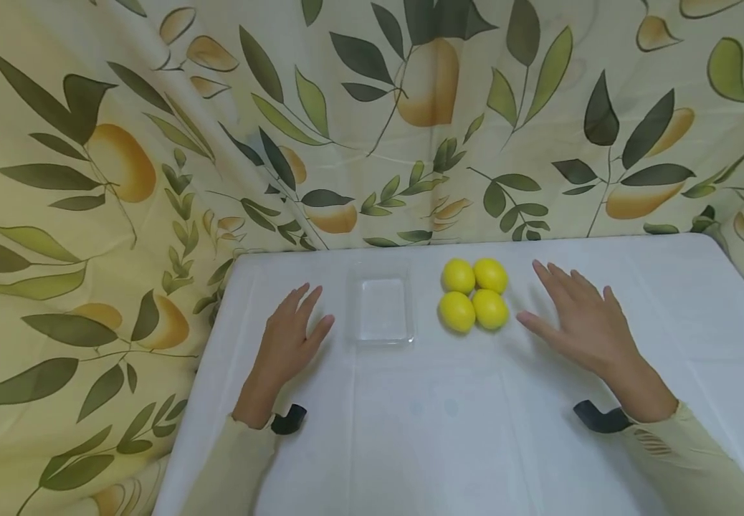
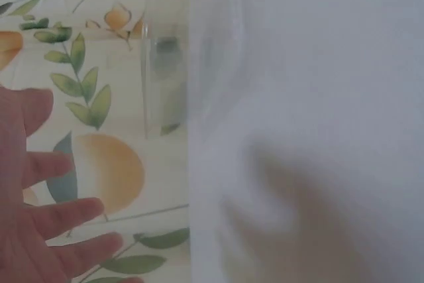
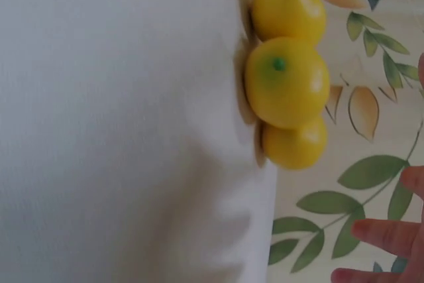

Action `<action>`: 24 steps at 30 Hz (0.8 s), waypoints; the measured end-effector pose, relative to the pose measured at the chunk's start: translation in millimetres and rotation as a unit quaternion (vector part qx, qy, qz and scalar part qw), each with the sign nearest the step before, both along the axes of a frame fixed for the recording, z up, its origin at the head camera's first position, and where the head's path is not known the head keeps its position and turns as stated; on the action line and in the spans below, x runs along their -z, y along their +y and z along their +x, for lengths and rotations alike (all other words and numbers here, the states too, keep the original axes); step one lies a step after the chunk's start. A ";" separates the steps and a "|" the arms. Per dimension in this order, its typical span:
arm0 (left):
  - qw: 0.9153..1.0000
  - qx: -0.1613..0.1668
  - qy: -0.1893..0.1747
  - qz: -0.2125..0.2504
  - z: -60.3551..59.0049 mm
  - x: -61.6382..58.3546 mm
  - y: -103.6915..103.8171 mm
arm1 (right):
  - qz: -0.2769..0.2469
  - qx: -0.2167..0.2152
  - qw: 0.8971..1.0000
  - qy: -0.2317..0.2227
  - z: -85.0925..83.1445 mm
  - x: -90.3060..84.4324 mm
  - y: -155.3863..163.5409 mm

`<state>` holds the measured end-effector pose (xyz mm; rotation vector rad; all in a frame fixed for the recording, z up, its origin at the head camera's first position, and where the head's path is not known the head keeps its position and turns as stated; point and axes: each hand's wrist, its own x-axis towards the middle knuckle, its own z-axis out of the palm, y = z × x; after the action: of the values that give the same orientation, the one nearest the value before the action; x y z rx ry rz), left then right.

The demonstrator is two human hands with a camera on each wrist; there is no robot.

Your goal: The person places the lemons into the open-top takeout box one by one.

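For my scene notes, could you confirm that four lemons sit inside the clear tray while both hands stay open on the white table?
Not quite: in the head view the four lemons sit on the white table, right of the empty clear tray. Left hand and right hand are indeed open.

Left hand (image 1: 291, 337) and right hand (image 1: 581, 319) are held flat beside clear tray (image 1: 380, 310) and four lemons (image 1: 474, 294) on white table (image 1: 449, 423).
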<state>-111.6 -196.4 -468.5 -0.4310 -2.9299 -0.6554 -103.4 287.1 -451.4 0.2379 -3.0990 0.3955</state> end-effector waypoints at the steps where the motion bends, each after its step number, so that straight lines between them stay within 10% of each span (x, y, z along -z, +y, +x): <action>1: 1.000 0.000 0.004 0.016 -1.8 0.4 2.9 | -0.004 -0.001 1.000 0.003 -0.6 1.7 -1.7; 14: 0.966 -0.059 -0.102 0.231 -31.5 14.8 39.4 | -0.020 -0.011 0.999 0.023 -10.7 14.8 -20.4; 24: 0.937 -0.101 -0.153 0.299 -40.4 39.0 56.1 | -0.021 -0.020 1.000 -0.005 -17.9 22.4 -32.7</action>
<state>-152.0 -140.3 -507.5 0.0453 -2.7648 -1.6248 -121.3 254.4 -473.9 0.2995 -3.0959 0.4635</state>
